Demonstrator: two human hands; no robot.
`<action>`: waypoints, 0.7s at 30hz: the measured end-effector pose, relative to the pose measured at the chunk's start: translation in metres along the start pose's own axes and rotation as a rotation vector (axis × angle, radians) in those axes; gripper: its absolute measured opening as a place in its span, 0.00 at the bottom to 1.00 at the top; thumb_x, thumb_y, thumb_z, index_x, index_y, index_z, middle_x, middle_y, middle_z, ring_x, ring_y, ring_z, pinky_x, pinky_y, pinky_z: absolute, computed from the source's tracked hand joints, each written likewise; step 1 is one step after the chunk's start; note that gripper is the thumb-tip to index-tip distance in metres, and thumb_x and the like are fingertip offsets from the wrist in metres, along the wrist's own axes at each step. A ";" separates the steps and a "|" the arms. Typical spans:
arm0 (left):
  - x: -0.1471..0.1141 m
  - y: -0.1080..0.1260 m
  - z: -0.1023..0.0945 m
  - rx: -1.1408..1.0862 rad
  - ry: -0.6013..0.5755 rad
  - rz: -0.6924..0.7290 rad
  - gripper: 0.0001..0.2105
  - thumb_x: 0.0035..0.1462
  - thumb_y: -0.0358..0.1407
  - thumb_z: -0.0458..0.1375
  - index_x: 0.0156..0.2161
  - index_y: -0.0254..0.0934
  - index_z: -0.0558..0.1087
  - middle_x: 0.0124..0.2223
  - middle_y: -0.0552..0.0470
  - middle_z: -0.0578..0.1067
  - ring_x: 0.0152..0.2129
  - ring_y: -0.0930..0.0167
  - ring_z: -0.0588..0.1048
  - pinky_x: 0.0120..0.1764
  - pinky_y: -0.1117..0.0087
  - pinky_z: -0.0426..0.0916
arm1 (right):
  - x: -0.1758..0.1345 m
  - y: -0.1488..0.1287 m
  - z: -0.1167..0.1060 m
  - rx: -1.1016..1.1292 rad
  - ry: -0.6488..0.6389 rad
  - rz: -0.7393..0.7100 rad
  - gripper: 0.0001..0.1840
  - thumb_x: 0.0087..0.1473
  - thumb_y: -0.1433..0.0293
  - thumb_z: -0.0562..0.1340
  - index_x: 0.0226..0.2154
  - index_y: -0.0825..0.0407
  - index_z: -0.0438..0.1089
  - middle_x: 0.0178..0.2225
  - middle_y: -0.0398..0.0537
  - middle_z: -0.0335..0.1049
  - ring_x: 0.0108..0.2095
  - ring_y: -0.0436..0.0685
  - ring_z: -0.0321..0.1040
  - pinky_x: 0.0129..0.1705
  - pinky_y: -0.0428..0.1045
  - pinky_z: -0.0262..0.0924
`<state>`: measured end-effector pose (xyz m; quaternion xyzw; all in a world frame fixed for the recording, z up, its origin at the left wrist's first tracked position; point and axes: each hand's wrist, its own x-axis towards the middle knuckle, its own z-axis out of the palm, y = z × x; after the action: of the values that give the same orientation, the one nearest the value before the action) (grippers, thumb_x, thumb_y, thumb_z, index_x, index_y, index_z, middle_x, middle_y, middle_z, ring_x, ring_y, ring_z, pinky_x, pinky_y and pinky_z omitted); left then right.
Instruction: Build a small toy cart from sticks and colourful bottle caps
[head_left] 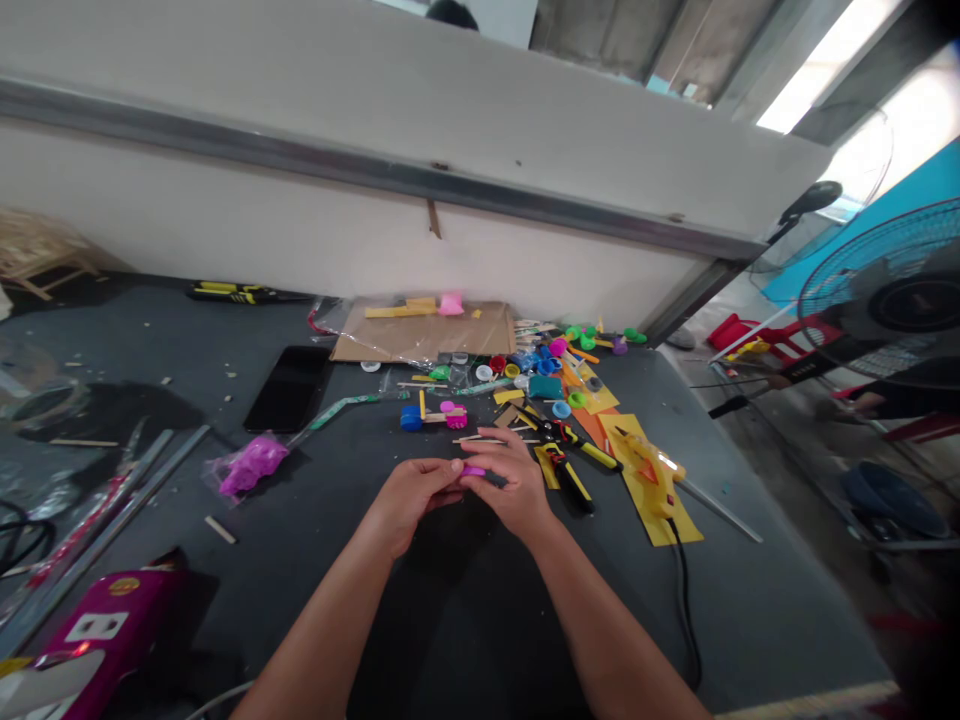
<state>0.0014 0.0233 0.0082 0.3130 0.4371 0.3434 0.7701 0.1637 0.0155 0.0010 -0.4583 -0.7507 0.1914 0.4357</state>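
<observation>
A small purple piece of modelling clay (473,471) is pinched between my two hands above the middle of the dark table. The fingertips of my left hand (415,490) press its left end. From the other side, the thumb and fingers of my right hand (516,484) hold it. Fingers cover part of its shape. Just beyond my hands lies a small stick model (435,415) with blue and pink ends and a yellow upright. A bag of purple clay (253,465) rests on the table to the left.
Black-and-yellow pliers (574,440) and a yellow glue gun (660,475) with a cord lie at right. Bottle caps (511,370) and cardboard (424,340) are behind. A phone (289,388), metal rods (112,530) and a magenta power strip (112,625) are on the left.
</observation>
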 end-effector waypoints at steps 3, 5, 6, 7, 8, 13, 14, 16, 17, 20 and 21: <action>0.000 0.000 -0.001 -0.004 -0.002 -0.004 0.11 0.42 0.40 0.65 0.29 0.33 0.78 0.29 0.48 0.78 0.28 0.72 0.74 0.40 0.70 0.68 | 0.000 0.000 0.000 -0.001 -0.008 0.005 0.08 0.48 0.68 0.65 0.35 0.44 0.74 0.41 0.45 0.74 0.50 0.60 0.62 0.55 0.61 0.51; 0.000 0.000 -0.002 0.001 0.011 -0.001 0.10 0.42 0.39 0.66 0.28 0.33 0.77 0.27 0.49 0.77 0.27 0.73 0.74 0.39 0.71 0.68 | -0.001 0.002 0.000 -0.005 -0.021 0.004 0.12 0.47 0.67 0.66 0.38 0.43 0.73 0.42 0.45 0.73 0.50 0.60 0.62 0.56 0.61 0.50; 0.001 0.000 -0.002 0.003 0.021 0.003 0.10 0.42 0.39 0.66 0.27 0.33 0.77 0.27 0.50 0.77 0.26 0.74 0.73 0.39 0.71 0.68 | -0.001 0.003 0.000 -0.003 -0.019 0.004 0.14 0.46 0.66 0.66 0.39 0.43 0.73 0.42 0.45 0.73 0.50 0.60 0.62 0.55 0.61 0.50; 0.001 0.000 -0.002 0.004 0.031 0.006 0.10 0.41 0.39 0.66 0.27 0.33 0.77 0.27 0.50 0.77 0.26 0.74 0.73 0.39 0.71 0.68 | -0.001 0.004 0.000 0.001 -0.011 0.005 0.14 0.46 0.65 0.66 0.40 0.43 0.73 0.42 0.45 0.73 0.50 0.60 0.62 0.55 0.61 0.51; 0.001 0.000 -0.003 0.004 0.037 0.007 0.10 0.42 0.39 0.66 0.28 0.33 0.77 0.28 0.50 0.78 0.27 0.74 0.74 0.40 0.71 0.68 | -0.001 0.005 0.000 0.005 -0.002 0.008 0.13 0.47 0.65 0.66 0.39 0.43 0.73 0.42 0.45 0.74 0.50 0.60 0.63 0.54 0.61 0.52; 0.000 0.001 0.001 0.054 0.030 0.019 0.12 0.42 0.41 0.65 0.30 0.34 0.78 0.30 0.48 0.78 0.29 0.72 0.74 0.40 0.70 0.67 | -0.001 0.005 0.000 0.035 0.015 0.018 0.08 0.49 0.69 0.64 0.35 0.43 0.74 0.39 0.44 0.75 0.48 0.59 0.65 0.54 0.59 0.54; 0.000 0.001 0.002 0.086 0.042 0.036 0.11 0.42 0.41 0.65 0.29 0.34 0.78 0.29 0.49 0.78 0.28 0.72 0.74 0.38 0.71 0.67 | -0.001 0.004 0.000 0.055 0.008 0.036 0.09 0.48 0.69 0.65 0.36 0.44 0.74 0.39 0.44 0.75 0.46 0.58 0.66 0.53 0.58 0.55; -0.001 0.001 0.003 0.201 0.104 0.092 0.11 0.42 0.42 0.64 0.28 0.35 0.78 0.26 0.51 0.77 0.25 0.72 0.73 0.33 0.73 0.66 | -0.001 0.002 0.000 0.111 -0.010 0.118 0.11 0.46 0.67 0.66 0.37 0.45 0.74 0.37 0.45 0.75 0.43 0.57 0.68 0.49 0.56 0.60; -0.001 0.002 0.003 0.282 0.144 0.131 0.11 0.42 0.43 0.64 0.28 0.36 0.78 0.25 0.52 0.77 0.25 0.72 0.72 0.31 0.73 0.65 | -0.001 0.002 0.000 0.148 -0.019 0.180 0.12 0.46 0.66 0.67 0.37 0.46 0.74 0.36 0.45 0.75 0.40 0.57 0.69 0.46 0.54 0.62; -0.001 0.003 0.003 0.510 0.224 0.238 0.12 0.44 0.45 0.62 0.28 0.38 0.78 0.26 0.52 0.77 0.26 0.69 0.73 0.30 0.73 0.63 | -0.002 0.003 0.002 0.279 -0.024 0.374 0.09 0.45 0.64 0.66 0.32 0.48 0.75 0.31 0.45 0.75 0.34 0.56 0.71 0.38 0.51 0.66; 0.000 0.004 0.003 0.551 0.232 0.263 0.12 0.44 0.45 0.61 0.28 0.38 0.78 0.27 0.52 0.78 0.27 0.68 0.73 0.30 0.72 0.63 | -0.002 0.004 0.003 0.319 -0.020 0.419 0.08 0.45 0.63 0.66 0.30 0.49 0.75 0.30 0.45 0.75 0.32 0.56 0.72 0.35 0.50 0.66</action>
<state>0.0032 0.0246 0.0125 0.5220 0.5542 0.3422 0.5507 0.1635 0.0161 -0.0046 -0.5272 -0.6041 0.3980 0.4458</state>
